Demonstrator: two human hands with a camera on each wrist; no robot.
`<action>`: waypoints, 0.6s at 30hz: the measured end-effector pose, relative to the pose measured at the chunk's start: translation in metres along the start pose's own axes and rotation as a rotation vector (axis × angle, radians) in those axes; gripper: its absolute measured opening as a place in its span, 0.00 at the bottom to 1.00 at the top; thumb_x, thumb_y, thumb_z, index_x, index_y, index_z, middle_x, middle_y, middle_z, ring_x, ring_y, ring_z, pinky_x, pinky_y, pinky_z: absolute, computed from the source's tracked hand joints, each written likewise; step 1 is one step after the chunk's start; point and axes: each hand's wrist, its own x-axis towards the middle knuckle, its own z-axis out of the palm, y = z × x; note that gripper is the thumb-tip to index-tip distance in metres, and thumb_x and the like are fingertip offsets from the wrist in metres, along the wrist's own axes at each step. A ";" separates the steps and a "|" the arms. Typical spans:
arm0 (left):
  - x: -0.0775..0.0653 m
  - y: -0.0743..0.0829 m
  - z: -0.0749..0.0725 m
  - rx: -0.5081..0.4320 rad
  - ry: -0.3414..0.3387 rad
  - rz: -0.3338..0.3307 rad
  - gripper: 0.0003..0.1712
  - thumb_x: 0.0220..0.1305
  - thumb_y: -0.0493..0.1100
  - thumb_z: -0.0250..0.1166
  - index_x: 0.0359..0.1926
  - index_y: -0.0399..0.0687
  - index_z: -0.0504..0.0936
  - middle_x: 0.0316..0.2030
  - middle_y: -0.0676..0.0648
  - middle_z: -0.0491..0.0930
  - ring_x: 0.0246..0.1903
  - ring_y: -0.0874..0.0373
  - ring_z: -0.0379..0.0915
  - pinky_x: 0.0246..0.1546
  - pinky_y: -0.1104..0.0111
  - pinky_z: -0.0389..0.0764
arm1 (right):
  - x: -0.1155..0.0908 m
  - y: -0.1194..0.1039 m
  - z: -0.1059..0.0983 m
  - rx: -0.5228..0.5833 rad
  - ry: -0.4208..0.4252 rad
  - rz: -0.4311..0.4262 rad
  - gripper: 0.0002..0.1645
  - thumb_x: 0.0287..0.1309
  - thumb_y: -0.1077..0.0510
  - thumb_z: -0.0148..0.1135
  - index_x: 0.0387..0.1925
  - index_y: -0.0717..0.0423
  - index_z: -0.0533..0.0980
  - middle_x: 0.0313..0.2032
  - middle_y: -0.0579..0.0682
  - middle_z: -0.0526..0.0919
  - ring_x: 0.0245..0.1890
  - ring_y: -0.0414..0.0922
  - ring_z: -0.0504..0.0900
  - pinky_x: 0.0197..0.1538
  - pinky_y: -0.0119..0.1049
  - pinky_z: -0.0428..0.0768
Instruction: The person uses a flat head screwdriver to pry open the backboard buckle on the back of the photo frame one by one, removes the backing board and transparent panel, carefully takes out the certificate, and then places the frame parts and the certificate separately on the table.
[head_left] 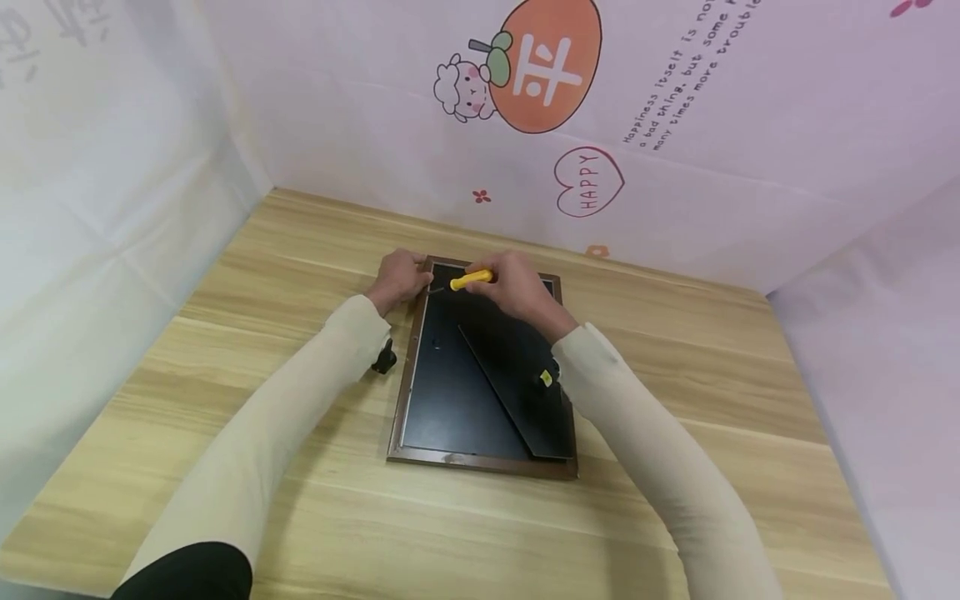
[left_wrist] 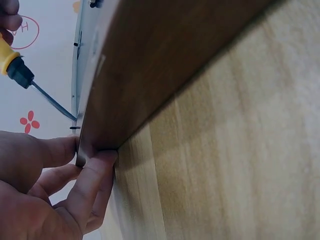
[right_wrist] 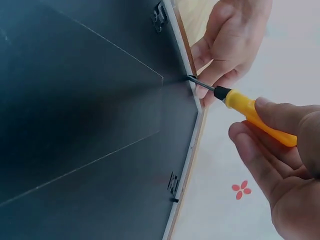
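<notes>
A picture frame (head_left: 435, 460) with a brown border lies face down on the table, its black backing board (head_left: 450, 408) upward and a stand flap (head_left: 517, 392) attached. My right hand (head_left: 519, 287) holds a screwdriver (right_wrist: 255, 116) by its yellow handle. The screwdriver's thin shaft reaches a small black tab (left_wrist: 75, 128) at the frame's inner edge. My left hand (head_left: 400, 277) grips the far left corner of the frame, thumb near the tab and fingers against the outer side, as the left wrist view shows.
Metal hangers (right_wrist: 159, 17) sit on the backing board near its edge. The wood-grain table (head_left: 300, 517) extends around the frame. A printed white sheet (head_left: 360, 125) stands behind the table's far edge, and more white sheeting (head_left: 112, 208) rises on the left.
</notes>
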 end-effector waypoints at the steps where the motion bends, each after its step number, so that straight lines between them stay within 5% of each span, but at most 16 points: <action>1: 0.000 -0.001 0.000 -0.002 0.001 -0.002 0.27 0.73 0.44 0.56 0.70 0.43 0.67 0.70 0.43 0.65 0.53 0.48 0.76 0.48 0.65 0.78 | 0.000 -0.001 0.000 -0.018 0.004 -0.009 0.16 0.63 0.53 0.66 0.50 0.55 0.83 0.43 0.52 0.86 0.34 0.45 0.76 0.38 0.33 0.80; 7: 0.001 -0.001 0.000 -0.030 0.004 -0.013 0.27 0.73 0.44 0.57 0.70 0.44 0.68 0.70 0.42 0.66 0.62 0.47 0.71 0.60 0.61 0.77 | 0.004 -0.018 -0.001 -0.185 0.025 -0.105 0.14 0.63 0.54 0.66 0.47 0.56 0.84 0.42 0.51 0.87 0.35 0.45 0.78 0.42 0.37 0.80; 18: 0.002 0.000 0.001 0.008 0.036 0.003 0.23 0.71 0.43 0.59 0.65 0.47 0.75 0.64 0.42 0.74 0.42 0.51 0.75 0.40 0.68 0.76 | 0.011 -0.053 -0.014 -0.306 -0.061 -0.168 0.14 0.64 0.60 0.64 0.49 0.59 0.83 0.49 0.54 0.85 0.48 0.48 0.82 0.53 0.40 0.83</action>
